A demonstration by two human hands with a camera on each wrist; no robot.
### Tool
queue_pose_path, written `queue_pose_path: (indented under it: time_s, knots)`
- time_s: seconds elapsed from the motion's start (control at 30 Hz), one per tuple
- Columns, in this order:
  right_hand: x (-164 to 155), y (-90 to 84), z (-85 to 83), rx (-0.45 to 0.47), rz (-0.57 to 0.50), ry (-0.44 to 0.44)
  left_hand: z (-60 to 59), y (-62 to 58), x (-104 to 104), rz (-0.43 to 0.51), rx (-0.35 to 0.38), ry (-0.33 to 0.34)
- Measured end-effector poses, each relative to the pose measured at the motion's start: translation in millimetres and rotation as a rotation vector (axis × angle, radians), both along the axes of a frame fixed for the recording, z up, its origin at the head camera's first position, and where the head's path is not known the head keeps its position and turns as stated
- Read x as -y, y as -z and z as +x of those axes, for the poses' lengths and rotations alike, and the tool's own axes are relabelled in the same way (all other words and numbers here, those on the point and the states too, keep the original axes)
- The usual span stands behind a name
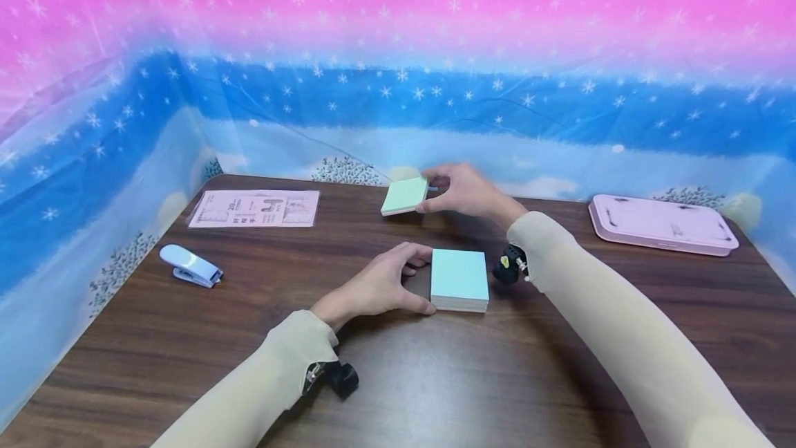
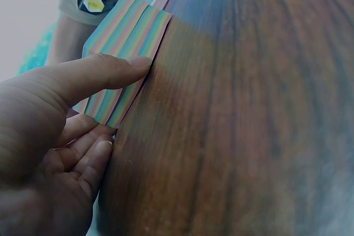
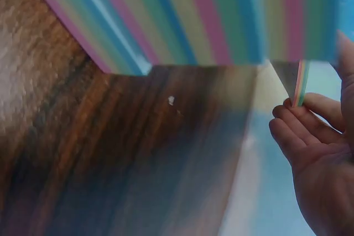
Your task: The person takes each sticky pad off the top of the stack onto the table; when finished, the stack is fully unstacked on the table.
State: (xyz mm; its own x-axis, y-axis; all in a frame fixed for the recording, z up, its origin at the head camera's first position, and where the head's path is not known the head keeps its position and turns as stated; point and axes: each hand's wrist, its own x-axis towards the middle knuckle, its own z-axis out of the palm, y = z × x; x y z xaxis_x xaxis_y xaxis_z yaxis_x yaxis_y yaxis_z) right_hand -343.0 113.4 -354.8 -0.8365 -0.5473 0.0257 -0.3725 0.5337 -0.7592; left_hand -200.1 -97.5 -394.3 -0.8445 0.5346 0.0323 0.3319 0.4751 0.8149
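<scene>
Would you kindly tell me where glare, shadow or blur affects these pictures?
Head view: pale glare on the table in front of the paper stack, soft shadow beside the right sleeve; left wrist view: upper left washed out, table grain blurred toward the right; right wrist view: the paper stack's striped sides out of focus.

A printed cloth point(image 1: 398, 99) hangs like a wall behind the table point(image 1: 261, 261) and along its left side, creased in places. Its colours run in bands: bright pink above, deep blue in the middle, pale blue and white below. White snowflakes dot the upper bands, and dark speckled bushes point(image 1: 345, 170) are printed near the table's back edge (a wintry scene, by the look of it). The tabletop is dark brown with streaked wood grain and rounded far corners, and a soft glare point(image 1: 429, 372) whitens its near part.
</scene>
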Motion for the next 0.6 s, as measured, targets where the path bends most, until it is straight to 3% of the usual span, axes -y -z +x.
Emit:
queue_pose_path:
  time_s: [0.6]
  knots:
    - [22, 6.0, -0.8, -0.094, 0.316, -0.103, 0.0, 1.2, 0, -0.008, -0.007, 0.000]
